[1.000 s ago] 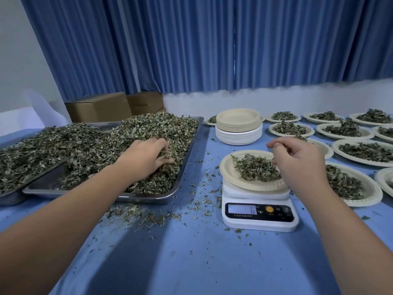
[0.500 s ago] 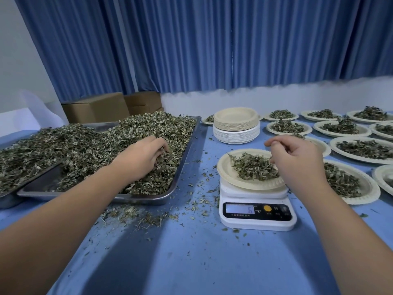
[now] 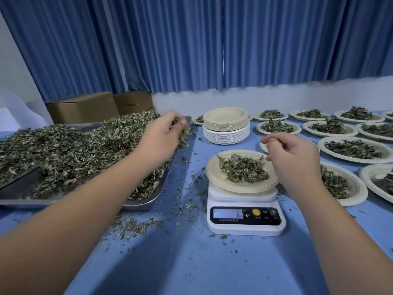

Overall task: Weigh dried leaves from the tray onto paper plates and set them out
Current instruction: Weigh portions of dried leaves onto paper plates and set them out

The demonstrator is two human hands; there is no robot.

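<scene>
- While the left hand (image 3: 161,137) hung above the far right corner of the tray (image 3: 146,206), its fingers were curled tight round a clump of dried leaves (image 3: 185,134), with bits sticking out past the fingertips.
- A deep heap (image 3: 70,150) of the same leaves filled the metal tray on the left of the table.
- The right hand (image 3: 293,158) hovered over the right rim of the paper plate (image 3: 214,169). Its fingers were curled in, forefinger tip close to the thumb; whether a leaf sat between them could not be told.
- That plate rested on a white scale (image 3: 244,226) just right of the tray and held a small pile (image 3: 244,171) of leaves. The display showed a 6.
- A stack of plates (image 3: 226,128) stood behind the scale, cream ones on top of white ones.
- Filled plates (image 3: 353,149) lay in rows across the right side, each with its own mound.
- A blue table cover (image 3: 191,262) ran under everything, littered with crumbs (image 3: 131,225), thickest between tray and scale.
- Blue pleated curtains (image 3: 191,43) hung along the back above a white wall (image 3: 255,99).
- Two cardboard boxes (image 3: 83,107) sat behind the tray at the far left.
</scene>
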